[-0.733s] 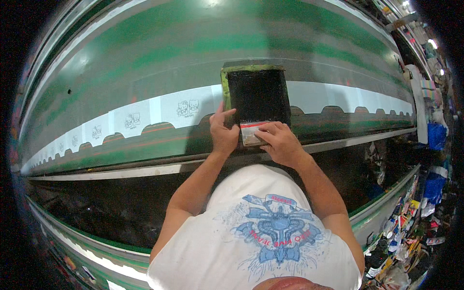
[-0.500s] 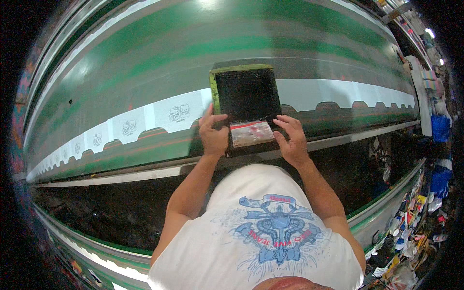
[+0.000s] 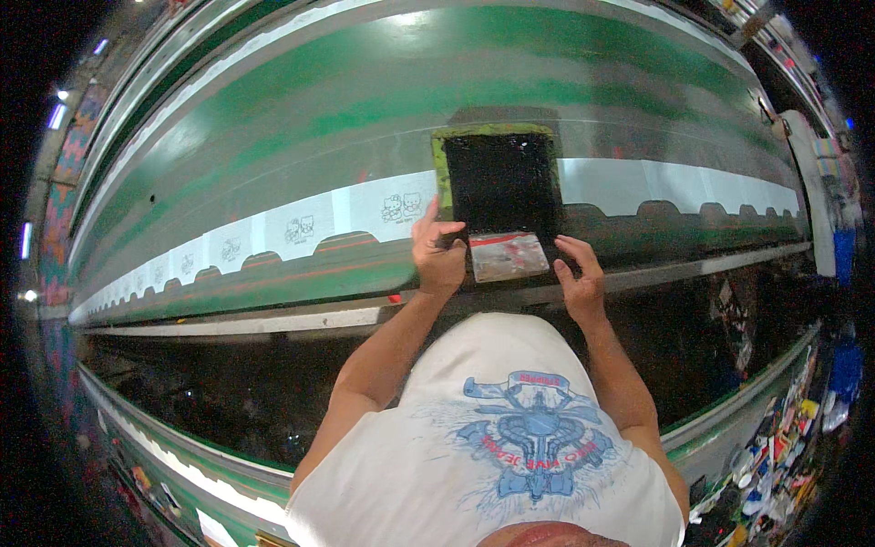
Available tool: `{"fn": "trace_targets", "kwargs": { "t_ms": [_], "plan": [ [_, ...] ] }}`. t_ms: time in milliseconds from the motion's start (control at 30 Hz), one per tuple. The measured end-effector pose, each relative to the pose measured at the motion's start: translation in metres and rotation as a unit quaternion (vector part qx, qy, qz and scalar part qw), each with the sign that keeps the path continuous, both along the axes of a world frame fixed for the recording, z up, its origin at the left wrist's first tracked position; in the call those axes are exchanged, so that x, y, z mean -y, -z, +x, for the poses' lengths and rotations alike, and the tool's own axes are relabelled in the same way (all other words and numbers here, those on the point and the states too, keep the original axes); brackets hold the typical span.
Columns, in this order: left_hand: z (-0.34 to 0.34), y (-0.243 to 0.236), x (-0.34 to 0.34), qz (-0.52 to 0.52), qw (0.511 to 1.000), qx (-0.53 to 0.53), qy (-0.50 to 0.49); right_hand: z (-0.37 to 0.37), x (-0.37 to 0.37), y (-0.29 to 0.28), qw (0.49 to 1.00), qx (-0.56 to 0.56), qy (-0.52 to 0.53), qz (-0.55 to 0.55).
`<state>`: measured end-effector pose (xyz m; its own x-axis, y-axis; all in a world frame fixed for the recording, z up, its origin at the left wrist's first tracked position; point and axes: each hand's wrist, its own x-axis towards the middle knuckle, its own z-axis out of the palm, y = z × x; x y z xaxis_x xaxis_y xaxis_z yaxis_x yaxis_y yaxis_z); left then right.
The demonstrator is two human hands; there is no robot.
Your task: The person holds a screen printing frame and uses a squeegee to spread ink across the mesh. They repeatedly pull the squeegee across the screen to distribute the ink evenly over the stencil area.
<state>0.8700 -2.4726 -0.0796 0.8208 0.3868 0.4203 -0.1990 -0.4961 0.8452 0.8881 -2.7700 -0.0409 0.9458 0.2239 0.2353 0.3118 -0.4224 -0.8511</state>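
Observation:
A black rectangular screen point(image 3: 499, 178) in a yellow-green frame lies over a row of pale sheets point(image 3: 679, 182) on a long green table point(image 3: 273, 109). Small line drawings show on the sheets to its left. A flat, smeared silver-grey tool point(image 3: 509, 263) with a red strip rests at the screen's near end. My left hand point(image 3: 437, 251) is at the frame's left edge, gripping it with thumb and fingers, index finger extended. My right hand point(image 3: 581, 273) is open beside the near right corner, fingertips close to the edge; contact is unclear.
A pale rail point(image 3: 228, 324) runs along the table's near edge, above a dark gap. Another green table edge point(image 3: 173, 438) runs behind my body. Mixed clutter point(image 3: 784, 438) lines the lower right; blue containers point(image 3: 843, 369) stand at the far right.
My right hand has let go of the silver-grey tool and moved right of it. The screen and both hands now appear further right in the view, which has also shifted.

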Motion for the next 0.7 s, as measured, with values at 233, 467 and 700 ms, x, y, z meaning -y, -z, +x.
{"fn": "trace_targets", "kwargs": {
  "t_ms": [233, 467, 700],
  "plan": [
    [0.013, 0.004, 0.032, -0.091, 0.991, -0.095, -0.030, 0.015, 0.031, -0.013, 0.988, 0.089, -0.088, -0.092],
    [0.014, 0.016, 0.034, -0.126, 0.987, -0.096, -0.025, 0.027, -0.007, -0.039, 0.939, 0.182, -0.220, -0.192],
    [0.019, 0.022, 0.037, -0.163, 0.983, -0.084, -0.011, 0.060, -0.020, -0.044, 0.888, 0.173, -0.306, -0.296]
  ]
}}
